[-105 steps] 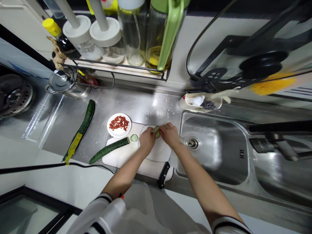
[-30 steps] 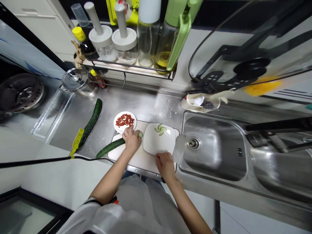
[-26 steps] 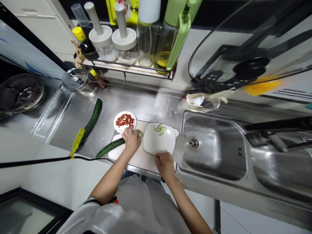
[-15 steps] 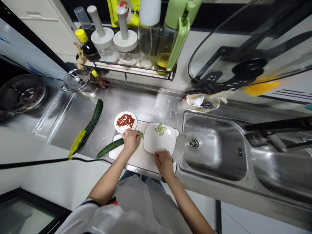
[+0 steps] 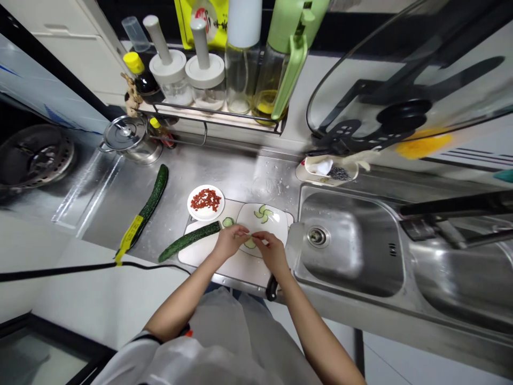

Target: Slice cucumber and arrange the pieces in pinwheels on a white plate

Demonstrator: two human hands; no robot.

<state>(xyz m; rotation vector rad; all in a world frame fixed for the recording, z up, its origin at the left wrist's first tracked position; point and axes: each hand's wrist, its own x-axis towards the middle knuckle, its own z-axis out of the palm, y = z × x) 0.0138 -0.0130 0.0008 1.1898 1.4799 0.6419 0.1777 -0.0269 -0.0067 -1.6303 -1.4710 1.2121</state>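
Observation:
My left hand and my right hand meet over the near side of a white plate, fingertips pinched together. Between them is a thin, pale green cucumber slice, partly covered by the fingers. On the plate's far half, several curved cucumber slices form a pinwheel. Left of my hands, a cut cucumber lies across the edge of a cutting board. A few cut slices rest by its cut end. A knife handle shows beside my right wrist.
A small white dish holds red dried berries. Further left lie a whole cucumber with yellow tape and a lidded pot. At right is a steel sink. A rack of jars and bottles hangs behind.
My left hand has left the cut cucumber and moved right to the plate. My right hand has risen slightly from the plate's near edge, and both now pinch a slice together.

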